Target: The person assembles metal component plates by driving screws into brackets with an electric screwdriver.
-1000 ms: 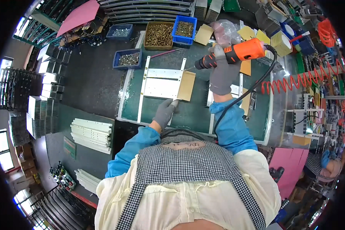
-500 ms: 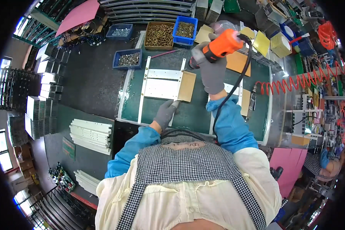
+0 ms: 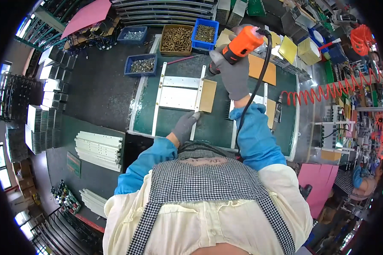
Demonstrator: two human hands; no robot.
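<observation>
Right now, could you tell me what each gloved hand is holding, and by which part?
Right hand grips the orange-and-black power screwdriver around its body. Left hand presses the white metal frame at its near rail.

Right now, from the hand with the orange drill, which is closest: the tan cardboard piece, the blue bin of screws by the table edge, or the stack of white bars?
From the right hand:
1. Tan cardboard piece, just left of it.
2. Blue bin of screws, farther left.
3. Stack of white bars, far lower left.

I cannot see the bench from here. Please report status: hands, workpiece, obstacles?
Right hand gripping orange power screwdriver, tip at metal frame far end. Left hand pressing frame's near rail. Nothing blocking.
</observation>
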